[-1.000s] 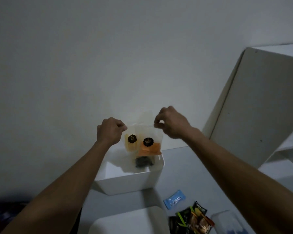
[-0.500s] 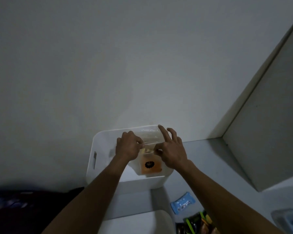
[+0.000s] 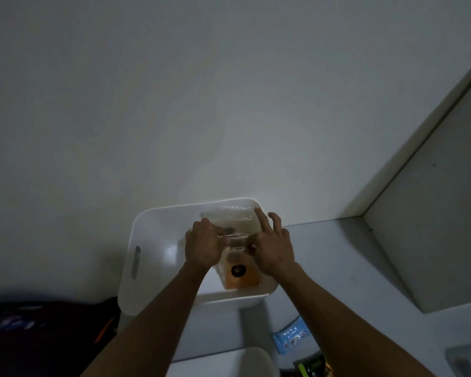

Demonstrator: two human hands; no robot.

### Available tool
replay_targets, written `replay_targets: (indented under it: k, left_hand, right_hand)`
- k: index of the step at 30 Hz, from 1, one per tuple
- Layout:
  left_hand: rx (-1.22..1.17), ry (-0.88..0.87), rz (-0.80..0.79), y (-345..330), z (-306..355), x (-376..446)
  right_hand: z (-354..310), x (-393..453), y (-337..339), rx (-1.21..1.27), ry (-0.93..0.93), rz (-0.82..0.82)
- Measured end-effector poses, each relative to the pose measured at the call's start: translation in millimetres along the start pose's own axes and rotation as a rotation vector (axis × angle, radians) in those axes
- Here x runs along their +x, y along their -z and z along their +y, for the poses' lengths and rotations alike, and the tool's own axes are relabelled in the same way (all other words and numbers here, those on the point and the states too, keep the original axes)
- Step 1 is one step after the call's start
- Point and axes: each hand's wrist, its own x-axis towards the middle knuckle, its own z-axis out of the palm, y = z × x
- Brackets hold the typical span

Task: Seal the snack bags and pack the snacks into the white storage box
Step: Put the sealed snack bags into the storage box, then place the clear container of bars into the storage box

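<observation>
The left hand (image 3: 203, 244) and the right hand (image 3: 272, 250) both pinch the top edge of a clear snack bag (image 3: 238, 263), held inside the white storage box (image 3: 147, 235). The right hand's two fingers (image 3: 261, 217) point up. The bag holds an orange snack with a dark round label. The box's left half is free. A blue packet (image 3: 290, 337) lies near on the table (image 3: 337, 268).

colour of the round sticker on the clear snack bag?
Black round sticker, on the bag's orange contents; head view.
</observation>
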Motion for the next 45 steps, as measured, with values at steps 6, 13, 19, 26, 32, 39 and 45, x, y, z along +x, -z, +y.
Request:
replay_targets:
  k: [6,13,19,26,32,39,45]
  left_hand:
    - [-0.072,0.015,0.033,8,-6,-8]
    - [-0.254,0.001,0.114,48,-1,-42]
    - [-0.406,-0.126,0.199,68,44,-87]
    - [-0.539,-0.194,0.079,30,105,-155]
    - [-0.56,-0.235,0.017,-15,166,-199]
    - [-0.629,-0.185,0.007,-99,288,-259]
    - [-0.622,-0.102,-0.096,-189,399,-321]
  right_hand:
    - [2,-2,0,0.033,0.009,0.106]
    - [4,-41,43,0.204,-0.08,0.165]
    - [28,-113,94,0.304,-0.2,0.228]
    - [90,-220,117,0.353,-0.333,0.213]
    - [162,-302,112,0.421,-0.439,0.247]
    - [299,-376,88,0.466,-0.564,0.31]
    - [405,-422,38,0.502,-0.616,0.286]
